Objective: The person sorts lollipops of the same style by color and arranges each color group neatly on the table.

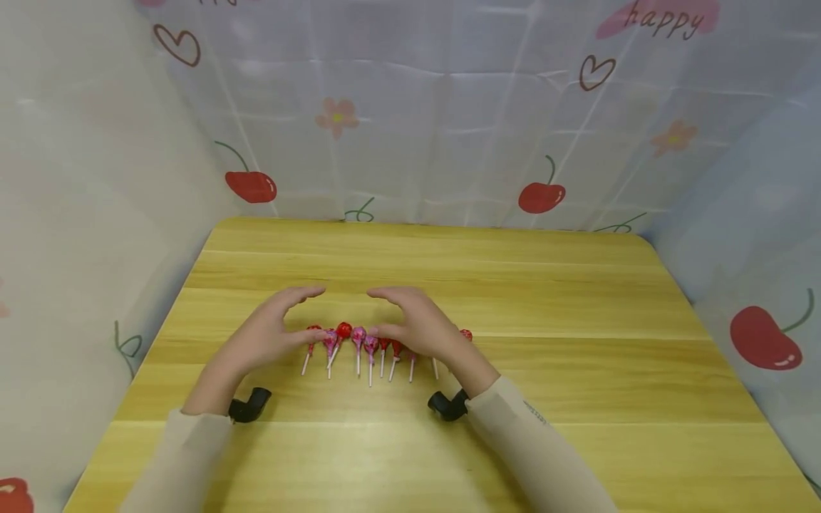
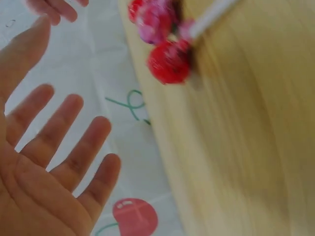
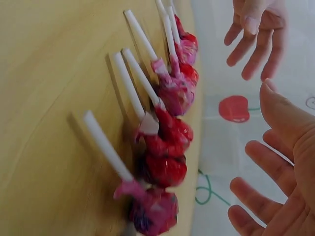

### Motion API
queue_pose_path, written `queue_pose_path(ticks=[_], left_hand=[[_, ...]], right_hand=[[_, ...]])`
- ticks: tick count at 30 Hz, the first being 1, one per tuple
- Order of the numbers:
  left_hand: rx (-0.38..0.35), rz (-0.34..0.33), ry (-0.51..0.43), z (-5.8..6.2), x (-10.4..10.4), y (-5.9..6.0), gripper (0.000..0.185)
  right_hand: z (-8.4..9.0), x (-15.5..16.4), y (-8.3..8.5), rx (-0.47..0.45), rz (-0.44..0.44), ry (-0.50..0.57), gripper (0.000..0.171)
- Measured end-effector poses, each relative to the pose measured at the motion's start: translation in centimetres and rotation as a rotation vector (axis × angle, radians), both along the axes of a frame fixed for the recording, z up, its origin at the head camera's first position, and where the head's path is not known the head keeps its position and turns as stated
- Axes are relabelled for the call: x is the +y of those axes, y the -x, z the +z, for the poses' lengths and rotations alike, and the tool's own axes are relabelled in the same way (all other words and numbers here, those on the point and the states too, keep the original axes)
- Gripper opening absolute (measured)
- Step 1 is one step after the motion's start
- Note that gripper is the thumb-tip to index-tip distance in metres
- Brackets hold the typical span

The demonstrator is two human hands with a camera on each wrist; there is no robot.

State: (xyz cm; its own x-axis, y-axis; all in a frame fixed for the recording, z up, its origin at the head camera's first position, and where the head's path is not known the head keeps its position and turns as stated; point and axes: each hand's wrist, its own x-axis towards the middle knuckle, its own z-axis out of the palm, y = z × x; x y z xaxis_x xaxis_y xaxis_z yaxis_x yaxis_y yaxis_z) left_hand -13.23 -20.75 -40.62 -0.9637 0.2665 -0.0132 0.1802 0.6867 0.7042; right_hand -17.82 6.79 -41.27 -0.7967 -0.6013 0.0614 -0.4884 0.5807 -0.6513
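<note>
A row of lollipops (image 1: 368, 345) is lying on the table (image 1: 577, 356), nearer its front edge, sticks pointing frontward. The row is being flanked by the left hand (image 1: 272, 331) and the right hand (image 1: 417, 324), fingers arched over it, relaxed and spread, nothing being grasped. Thumbs are lying just beside the wrapped heads.

My left hand (image 1: 272, 329) and right hand (image 1: 417, 324) arch toward each other, palms facing, fingers (image 2: 74, 147) relaxed and spread, thumbs low; both forearms angle inward in beige sleeves (image 1: 532, 442).
</note>
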Motion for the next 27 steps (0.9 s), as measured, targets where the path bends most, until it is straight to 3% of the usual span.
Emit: queue_pose_path(ticks=[3,9,19,27], left_hand=[[-0.035,-0.019,0.030,-0.3,-0.6,0.3,0.065],[-0.037,-0.047,0.128,-1.2,-1.4,0.9,0.055],[-0.051,-0.068,0.181,-2.0,-1.1,1.5,0.042],[-0.096,-0.054,0.206,-2.0,-0.7,1.5,0.025]], right_hand=[[-0.2,-1.4,0.4,0.006,0.040,-0.056,0.060],[-1.1,-4.1,0.9,0.068,0.102,-0.183,0.052],[-1.8,-6.0,0.9,0.153,0.087,-0.268,0.037],[-1.7,-6.4,0.7,0.153,0.077,-0.300,0.026]])
